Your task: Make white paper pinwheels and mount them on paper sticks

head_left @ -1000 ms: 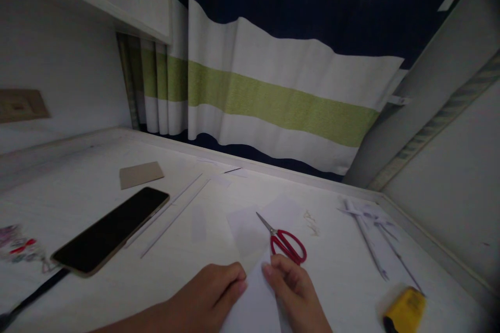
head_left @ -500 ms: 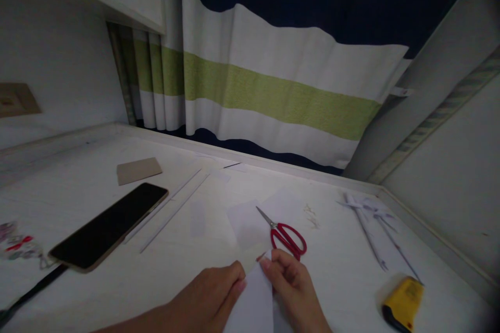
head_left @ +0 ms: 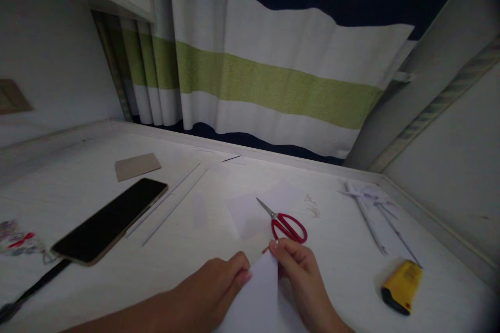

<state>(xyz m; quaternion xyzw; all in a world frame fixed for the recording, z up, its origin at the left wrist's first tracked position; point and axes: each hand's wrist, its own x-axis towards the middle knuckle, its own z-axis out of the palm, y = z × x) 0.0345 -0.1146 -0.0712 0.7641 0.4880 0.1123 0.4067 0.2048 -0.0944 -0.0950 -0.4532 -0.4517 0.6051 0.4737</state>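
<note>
Between my hands is a white sheet of paper (head_left: 255, 296), its top corner pointing away from me. My left hand (head_left: 219, 283) pinches the sheet's left edge between thumb and finger. With thumb and fingertips, my right hand (head_left: 299, 276) grips the paper near its top corner, where a small brownish strip (head_left: 266, 250) shows; I cannot make out what it is. Just beyond my right hand lies a pair of scissors (head_left: 287, 226) with red handles, blades pointing away to the left. Flat white paper (head_left: 246, 213) lies under and beside the blades.
On the left are a black phone (head_left: 111, 221), a grey-brown card (head_left: 137, 166) and two thin white paper sticks (head_left: 175, 205). To the right lie a yellow and black tool (head_left: 402, 286) and white paper rods (head_left: 365, 216). A striped curtain (head_left: 273, 83) hangs behind the table.
Both hands and the sheet have shifted slightly up in view, and more of the paper shows. The hands still hold it. The whole view has tilted a little.
</note>
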